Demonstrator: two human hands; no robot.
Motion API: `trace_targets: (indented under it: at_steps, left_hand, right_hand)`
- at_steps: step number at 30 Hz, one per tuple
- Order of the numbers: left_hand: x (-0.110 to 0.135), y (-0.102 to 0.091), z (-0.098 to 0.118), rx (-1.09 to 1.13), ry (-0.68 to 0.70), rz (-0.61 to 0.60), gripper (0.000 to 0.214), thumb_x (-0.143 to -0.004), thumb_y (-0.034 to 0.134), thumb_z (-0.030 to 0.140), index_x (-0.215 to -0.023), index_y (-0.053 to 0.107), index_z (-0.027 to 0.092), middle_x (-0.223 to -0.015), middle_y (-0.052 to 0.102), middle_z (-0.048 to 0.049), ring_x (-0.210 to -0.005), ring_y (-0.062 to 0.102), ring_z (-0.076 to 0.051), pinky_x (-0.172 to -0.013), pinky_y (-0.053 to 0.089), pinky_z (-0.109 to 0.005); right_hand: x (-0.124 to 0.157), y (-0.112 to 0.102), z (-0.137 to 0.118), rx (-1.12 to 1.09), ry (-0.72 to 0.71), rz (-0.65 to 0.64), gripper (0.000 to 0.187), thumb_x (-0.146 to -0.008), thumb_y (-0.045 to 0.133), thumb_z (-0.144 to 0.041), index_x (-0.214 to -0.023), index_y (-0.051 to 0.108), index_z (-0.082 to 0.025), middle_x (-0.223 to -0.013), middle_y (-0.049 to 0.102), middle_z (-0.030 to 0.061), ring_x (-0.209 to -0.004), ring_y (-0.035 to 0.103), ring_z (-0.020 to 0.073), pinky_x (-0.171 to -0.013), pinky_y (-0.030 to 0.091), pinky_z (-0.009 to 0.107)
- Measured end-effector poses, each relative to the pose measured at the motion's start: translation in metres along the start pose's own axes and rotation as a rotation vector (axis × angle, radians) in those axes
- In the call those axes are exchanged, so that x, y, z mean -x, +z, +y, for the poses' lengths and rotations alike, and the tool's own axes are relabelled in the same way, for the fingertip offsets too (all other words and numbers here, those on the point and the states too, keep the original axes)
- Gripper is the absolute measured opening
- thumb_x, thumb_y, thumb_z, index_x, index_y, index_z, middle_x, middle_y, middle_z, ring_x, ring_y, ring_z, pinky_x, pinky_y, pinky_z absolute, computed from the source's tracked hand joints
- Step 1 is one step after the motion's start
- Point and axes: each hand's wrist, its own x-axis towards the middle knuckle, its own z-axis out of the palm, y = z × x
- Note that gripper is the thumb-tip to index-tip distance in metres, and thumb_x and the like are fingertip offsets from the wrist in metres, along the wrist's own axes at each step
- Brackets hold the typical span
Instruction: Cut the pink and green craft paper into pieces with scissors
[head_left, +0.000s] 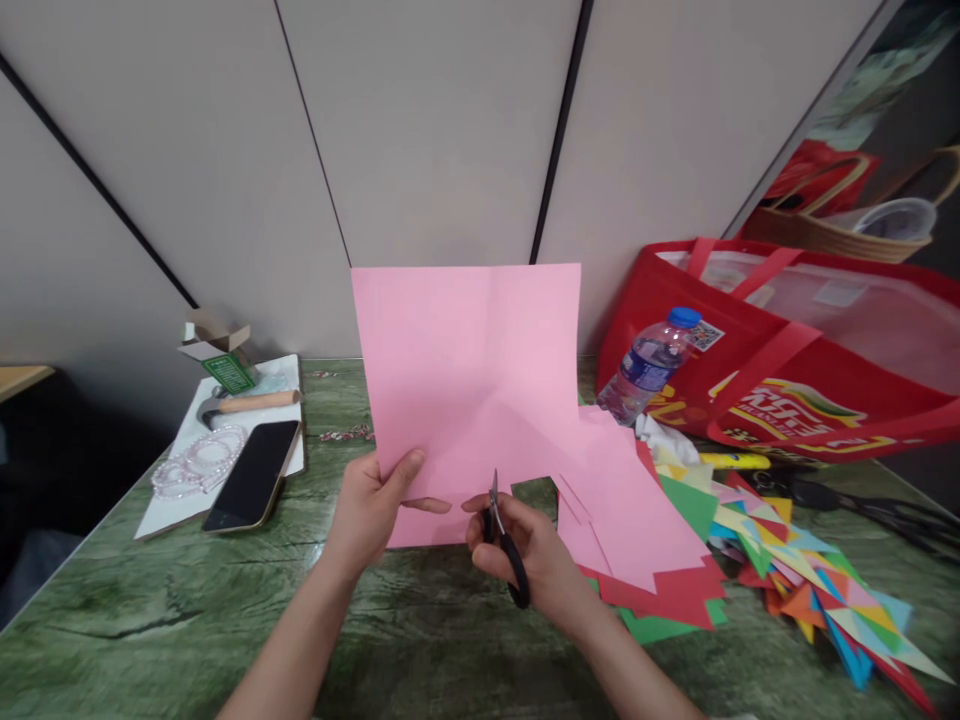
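A sheet of pink paper [472,370] stands upright before me, a faint crease running down it. My left hand [375,505] pinches its lower left corner, thumb on the near side. In my right hand [525,545] is a pair of black-handled scissors [514,572], blades pointing up at the sheet's lower edge. I cannot tell whether the blades touch the paper. More pink sheets [622,500] lie to the right of my right hand, stacked over red paper [675,597] and green paper [652,627].
Folded coloured paper pieces [825,590] pile up at the right, near a water bottle [649,365] and a red bag [787,360]. At the left, a phone [253,475], beaded strings [199,462], a hammer [255,402] and a small green box [229,368] sit on a white board [291,375].
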Motion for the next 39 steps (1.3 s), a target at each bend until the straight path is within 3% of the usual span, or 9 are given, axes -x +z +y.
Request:
trace_targets:
  at_steps: [39]
  left_hand:
    - [0.0018,0.0015,0.0029,0.022,-0.001,0.015,0.023,-0.07,0.066,0.032,-0.084,0.069,0.014,-0.082,0.064,-0.0019,-0.061,0.063,-0.017,-0.049,0.061,-0.034]
  right_hand:
    - [-0.0015,0.0008,0.0056,-0.002,0.028,0.07,0.035,-0.065,0.073,-0.038,-0.089,0.058,-0.017,-0.063,0.053,-0.0026,-0.054,0.046,0.0097,-0.051,0.035,0.023]
